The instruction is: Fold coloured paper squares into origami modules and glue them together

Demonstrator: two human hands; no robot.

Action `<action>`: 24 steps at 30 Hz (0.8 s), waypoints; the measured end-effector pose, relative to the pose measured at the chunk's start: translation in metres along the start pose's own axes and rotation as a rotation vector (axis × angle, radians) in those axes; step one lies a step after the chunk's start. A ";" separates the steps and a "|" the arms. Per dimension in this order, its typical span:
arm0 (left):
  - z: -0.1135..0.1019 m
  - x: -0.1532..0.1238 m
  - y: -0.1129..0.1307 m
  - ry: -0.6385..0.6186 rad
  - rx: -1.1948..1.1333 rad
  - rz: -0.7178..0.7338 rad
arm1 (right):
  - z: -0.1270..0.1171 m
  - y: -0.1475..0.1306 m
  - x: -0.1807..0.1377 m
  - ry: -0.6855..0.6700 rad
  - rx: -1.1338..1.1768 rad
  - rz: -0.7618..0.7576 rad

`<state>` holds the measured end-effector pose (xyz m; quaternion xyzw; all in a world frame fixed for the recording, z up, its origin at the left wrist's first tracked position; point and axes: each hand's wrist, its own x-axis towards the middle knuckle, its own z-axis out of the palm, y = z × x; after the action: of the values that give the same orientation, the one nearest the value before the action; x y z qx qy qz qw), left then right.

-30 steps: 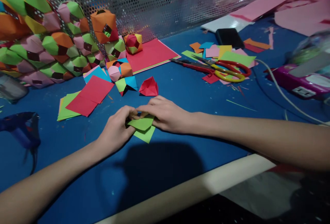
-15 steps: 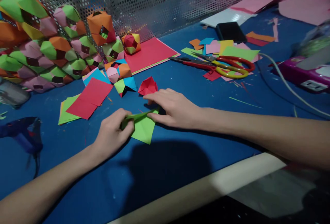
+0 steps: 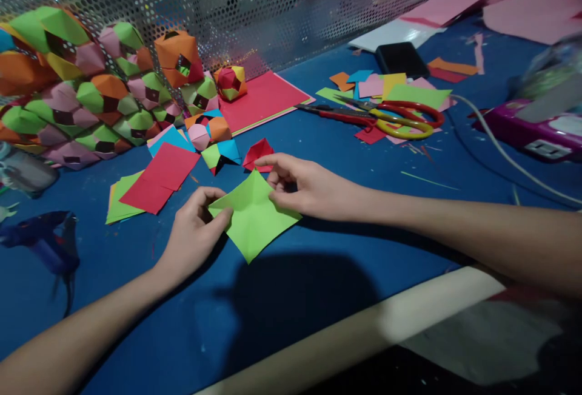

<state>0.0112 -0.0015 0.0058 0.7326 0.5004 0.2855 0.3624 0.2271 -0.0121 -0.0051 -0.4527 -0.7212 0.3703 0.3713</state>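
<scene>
A square of green paper (image 3: 252, 222) lies opened out, one corner pointing toward me, with crease lines through its middle. My left hand (image 3: 195, 231) pinches its left corner between thumb and fingers. With thumb on top and fingers partly hidden behind, my right hand (image 3: 302, 185) grips the upper right edge. Just beyond the right fingertips sits a folded red paper piece (image 3: 258, 153). Behind it are a green and blue folded piece (image 3: 221, 155) and a multicoloured folded paper unit (image 3: 208, 130).
Stacked paper squares (image 3: 161, 176) lie left, near a blue glue gun (image 3: 43, 242). Joined paper balls (image 3: 82, 91) stand against the perforated metal screen (image 3: 282, 6). Scissors (image 3: 400, 119), paper scraps (image 3: 421, 96), a black phone-like object (image 3: 401, 60) and a purple power strip (image 3: 531, 128) are at right.
The green paper was folded upward between both hands; now it is spread out flat with its creases showing. My right hand has shifted slightly and the view has tilted a little.
</scene>
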 end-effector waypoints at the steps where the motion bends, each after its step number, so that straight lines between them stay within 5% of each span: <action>1: 0.000 0.001 -0.001 -0.009 0.030 0.006 | 0.001 0.001 0.000 0.000 -0.005 0.005; 18: -0.015 0.022 -0.018 -0.214 0.261 0.178 | 0.018 0.018 -0.009 -0.087 -0.307 -0.320; 24: -0.019 0.025 -0.019 -0.258 0.252 0.165 | 0.018 0.016 -0.010 -0.159 -0.432 -0.319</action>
<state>-0.0053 0.0317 0.0029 0.8413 0.4200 0.1530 0.3041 0.2208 -0.0193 -0.0290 -0.3717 -0.8725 0.1789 0.2621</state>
